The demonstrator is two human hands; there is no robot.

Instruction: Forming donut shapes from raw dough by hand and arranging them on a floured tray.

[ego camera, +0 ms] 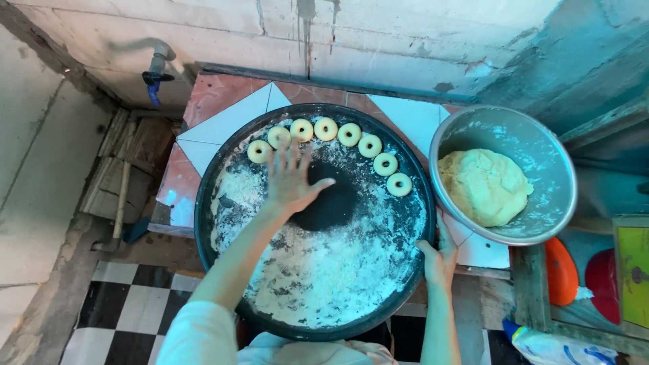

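A large round black tray (223, 172) dusted with white flour lies on a tiled table. Several ring-shaped pieces of pale dough (349, 134) sit in an arc along its far rim. My left hand (291, 179) is spread flat with fingers apart over the floured surface, just below the rings at the left end of the arc. My right hand (438, 259) grips the tray's right rim. A metal bowl (541, 145) at the right holds a lump of pale dough (483, 186).
The tiled table (223, 101) stands against a rough white wall. A tap (155, 74) sticks out at upper left above wooden slats. Orange and red lids (561, 270) and a plastic bag (554, 348) lie at the lower right. Checkered floor is below.
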